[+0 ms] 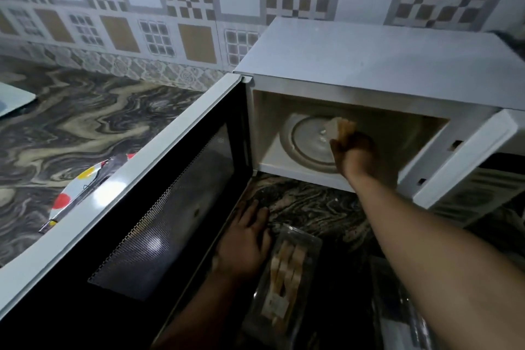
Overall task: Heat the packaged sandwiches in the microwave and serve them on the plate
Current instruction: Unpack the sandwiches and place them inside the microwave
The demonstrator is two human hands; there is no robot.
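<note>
The white microwave (369,60) stands at the right with its door (159,207) swung wide open to the left. My right hand (355,153) reaches into the cavity and grips a sandwich (341,128) just above the glass turntable (306,145). My left hand (244,241) rests flat with spread fingers on the marbled counter, below the door's edge. Beside it lies a clear plastic package (287,273) holding several more sandwiches. A white plate with red and yellow dots (76,190) sits on the counter behind the open door, partly hidden by it.
Another clear plastic tray or lid (397,307) lies at the lower right under my right arm. A white object (14,96) pokes in at the left edge. The patterned tile wall (199,8) closes the back. The marbled counter (85,128) stretches to the left.
</note>
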